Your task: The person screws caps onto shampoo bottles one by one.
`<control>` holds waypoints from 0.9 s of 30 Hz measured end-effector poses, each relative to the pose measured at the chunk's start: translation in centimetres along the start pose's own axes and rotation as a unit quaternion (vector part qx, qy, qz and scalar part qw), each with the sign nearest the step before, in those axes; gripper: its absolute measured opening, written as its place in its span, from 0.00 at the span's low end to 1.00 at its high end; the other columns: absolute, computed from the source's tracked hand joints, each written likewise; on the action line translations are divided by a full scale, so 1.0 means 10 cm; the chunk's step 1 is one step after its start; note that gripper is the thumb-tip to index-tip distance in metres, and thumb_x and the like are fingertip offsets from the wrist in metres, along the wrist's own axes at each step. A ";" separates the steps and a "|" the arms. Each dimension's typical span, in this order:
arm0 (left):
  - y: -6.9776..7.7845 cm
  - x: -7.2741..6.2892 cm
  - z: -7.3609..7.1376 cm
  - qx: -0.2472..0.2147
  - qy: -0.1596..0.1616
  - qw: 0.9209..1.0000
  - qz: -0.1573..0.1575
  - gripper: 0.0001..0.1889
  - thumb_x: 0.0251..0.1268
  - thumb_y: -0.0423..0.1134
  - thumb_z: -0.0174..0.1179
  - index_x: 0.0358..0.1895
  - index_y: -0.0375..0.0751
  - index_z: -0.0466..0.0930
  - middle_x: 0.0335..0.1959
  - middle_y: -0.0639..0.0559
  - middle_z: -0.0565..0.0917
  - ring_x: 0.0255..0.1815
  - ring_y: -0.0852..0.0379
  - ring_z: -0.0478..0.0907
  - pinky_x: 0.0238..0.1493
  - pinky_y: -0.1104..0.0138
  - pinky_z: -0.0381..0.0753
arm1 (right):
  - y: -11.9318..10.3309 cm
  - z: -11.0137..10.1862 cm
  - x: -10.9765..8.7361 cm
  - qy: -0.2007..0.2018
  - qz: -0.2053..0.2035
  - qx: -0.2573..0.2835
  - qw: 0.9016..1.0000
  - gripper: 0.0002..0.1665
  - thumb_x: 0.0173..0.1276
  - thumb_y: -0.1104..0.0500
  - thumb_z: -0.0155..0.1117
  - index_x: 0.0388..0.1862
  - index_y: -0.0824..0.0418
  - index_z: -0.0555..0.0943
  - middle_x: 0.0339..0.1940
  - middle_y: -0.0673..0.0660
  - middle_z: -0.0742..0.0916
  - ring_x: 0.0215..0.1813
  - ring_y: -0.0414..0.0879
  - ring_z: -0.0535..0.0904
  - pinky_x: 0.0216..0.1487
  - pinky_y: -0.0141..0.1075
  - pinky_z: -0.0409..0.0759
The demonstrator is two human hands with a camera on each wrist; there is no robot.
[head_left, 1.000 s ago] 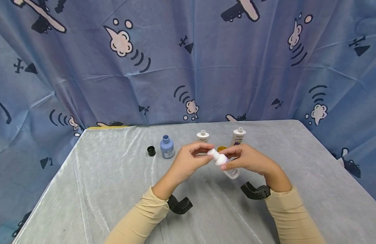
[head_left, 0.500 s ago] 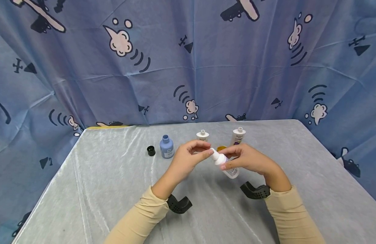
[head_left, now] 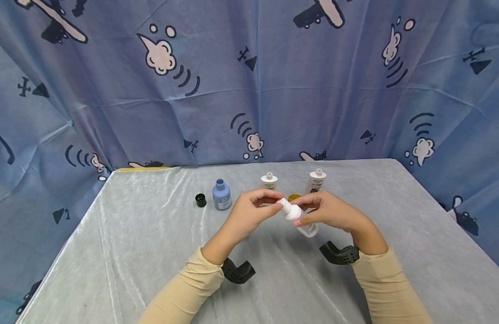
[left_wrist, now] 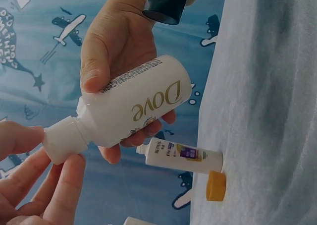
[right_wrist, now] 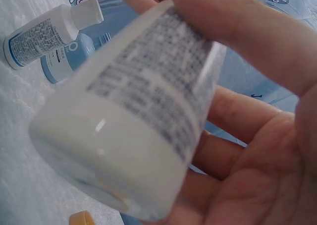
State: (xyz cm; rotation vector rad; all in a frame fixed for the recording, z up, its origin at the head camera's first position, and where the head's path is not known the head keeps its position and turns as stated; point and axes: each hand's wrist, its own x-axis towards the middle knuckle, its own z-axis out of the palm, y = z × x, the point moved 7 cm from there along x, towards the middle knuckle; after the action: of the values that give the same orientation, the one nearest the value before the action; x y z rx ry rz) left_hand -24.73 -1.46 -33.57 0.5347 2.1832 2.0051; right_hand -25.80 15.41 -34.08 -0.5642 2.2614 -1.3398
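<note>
A white Dove bottle (left_wrist: 141,103) is held tilted above the table, its white cap (head_left: 286,206) toward the left hand. My right hand (head_left: 332,213) grips the bottle's body between thumb and fingers. With thumb and fingertips, my left hand (head_left: 251,211) pinches the cap, as the left wrist view shows closely. In the right wrist view the bottle (right_wrist: 133,111) shows its base and a side of small print. Behind the hands stand two white bottles, one (head_left: 269,181) partly hidden by the left hand and one (head_left: 316,181) by the right.
A blue bottle (head_left: 222,196) without a cap stands left of the hands, beside a small black cap (head_left: 200,200). A yellow cap (left_wrist: 216,185) lies behind the held bottle. The grey cloth-covered table (head_left: 152,252) ends at a blue patterned curtain (head_left: 217,112).
The left fingers shifted up and loosened at the cap half a second ago, and now wrap round it again. The right hand and the bottle have stayed nearly in place.
</note>
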 end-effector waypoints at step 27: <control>-0.04 0.01 -0.05 0.015 0.032 0.999 -0.020 0.13 0.62 0.40 0.69 0.48 0.41 0.86 0.46 0.45 0.88 0.41 0.64 0.80 0.44 0.69 0.79 | -0.04 0.03 -0.01 -0.004 -0.005 0.004 1.000 0.34 0.59 0.55 0.76 0.60 0.72 0.78 0.51 0.62 0.87 0.47 0.44 0.83 0.48 0.39 0.82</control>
State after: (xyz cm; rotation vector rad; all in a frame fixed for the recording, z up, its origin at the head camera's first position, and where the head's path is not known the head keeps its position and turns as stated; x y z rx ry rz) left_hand -25.03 -1.93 -33.94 0.4333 2.2458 1.9982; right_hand -25.46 15.08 -33.88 -0.5782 2.2483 -1.3496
